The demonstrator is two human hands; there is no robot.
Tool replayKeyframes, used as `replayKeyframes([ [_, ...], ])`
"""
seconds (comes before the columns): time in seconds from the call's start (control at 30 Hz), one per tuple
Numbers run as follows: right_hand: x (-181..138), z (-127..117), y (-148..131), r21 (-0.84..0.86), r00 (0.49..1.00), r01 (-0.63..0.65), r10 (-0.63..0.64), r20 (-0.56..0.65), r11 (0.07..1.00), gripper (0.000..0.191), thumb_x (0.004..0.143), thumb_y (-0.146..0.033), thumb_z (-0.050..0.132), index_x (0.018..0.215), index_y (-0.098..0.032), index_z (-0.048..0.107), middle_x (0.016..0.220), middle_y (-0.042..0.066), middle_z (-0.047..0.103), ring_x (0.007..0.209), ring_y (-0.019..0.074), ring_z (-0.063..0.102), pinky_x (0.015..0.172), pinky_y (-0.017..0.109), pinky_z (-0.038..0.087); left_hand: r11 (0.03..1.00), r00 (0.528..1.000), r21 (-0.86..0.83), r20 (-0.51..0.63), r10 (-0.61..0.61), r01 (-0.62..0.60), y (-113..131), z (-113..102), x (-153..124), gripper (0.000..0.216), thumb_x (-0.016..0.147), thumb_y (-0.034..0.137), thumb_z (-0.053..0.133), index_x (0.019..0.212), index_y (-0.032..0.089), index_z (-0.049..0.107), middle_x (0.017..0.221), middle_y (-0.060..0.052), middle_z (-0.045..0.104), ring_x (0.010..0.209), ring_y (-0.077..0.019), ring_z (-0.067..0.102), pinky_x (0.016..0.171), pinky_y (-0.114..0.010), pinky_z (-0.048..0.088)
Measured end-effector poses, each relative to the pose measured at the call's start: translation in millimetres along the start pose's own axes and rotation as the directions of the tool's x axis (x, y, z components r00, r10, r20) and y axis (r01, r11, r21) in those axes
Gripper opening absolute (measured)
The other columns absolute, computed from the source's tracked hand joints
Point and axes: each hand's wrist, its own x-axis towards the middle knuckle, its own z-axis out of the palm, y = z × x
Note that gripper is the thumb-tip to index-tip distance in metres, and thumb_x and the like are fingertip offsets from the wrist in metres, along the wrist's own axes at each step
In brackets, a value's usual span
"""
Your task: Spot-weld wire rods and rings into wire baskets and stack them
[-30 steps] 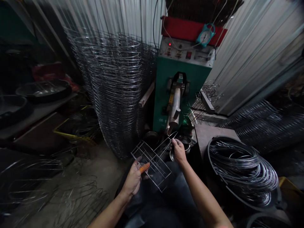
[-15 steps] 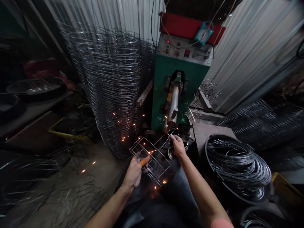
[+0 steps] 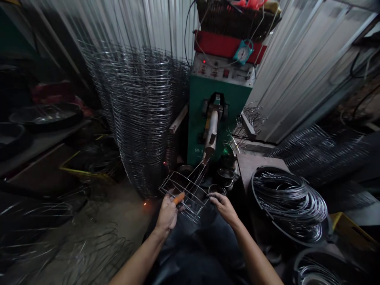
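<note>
My left hand (image 3: 168, 213) grips the orange handle (image 3: 179, 198) of a flat wire grill basket (image 3: 184, 194). The basket's long wires run up and away, their far ends reaching the lower electrode arm (image 3: 211, 134) of a green spot welder (image 3: 218, 107). My right hand (image 3: 225, 208) is open, its fingers apart, and holds nothing. It sits just right of the basket and close below a small steel bowl (image 3: 216, 189). My dark trousers lie under both hands.
A tall stack of wire rings (image 3: 139, 114) rises left of the welder. A black tub of coiled wire (image 3: 285, 206) stands to the right. Corrugated metal sheets (image 3: 299, 67) stand behind, scrap wire frames (image 3: 89, 253) lie on the floor, and black pans (image 3: 44, 114) sit at left.
My right hand has let go of the basket's wires and moved down and right. The basket now points more toward the welder. The shower of sparks has nearly died away.
</note>
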Motion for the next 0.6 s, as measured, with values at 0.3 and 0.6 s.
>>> replayKeyframes([
  [0.3,5.7,6.2,3.2,0.121,1.000,-0.019,0.017,0.018,0.992,0.031,0.075,-0.049,0.057,0.087,-0.020,0.065,0.072,0.001,0.060,0.069,0.0157,0.054,0.066,0.027,0.042,1.000,0.999,0.007,-0.048,-0.007,0.007,2.0,1.4,6.5,0.045,0.065,0.010,0.065,0.102,0.021,0.042,0.081,0.000,0.059,0.059,-0.0099,0.055,0.050,-0.023,0.050],
  [0.6,-31.1,28.4,-20.2,0.450,0.982,-0.182,0.182,0.044,0.874,0.033,0.075,-0.052,0.056,0.074,-0.019,0.057,0.063,0.000,0.057,0.054,0.0114,0.050,0.050,0.023,0.039,0.888,0.935,0.334,0.272,0.229,-0.315,5.1,-47.4,-19.2,0.075,0.052,0.029,0.079,0.120,0.026,0.047,0.119,-0.010,0.055,0.114,-0.0275,0.049,0.094,-0.045,0.038],
])
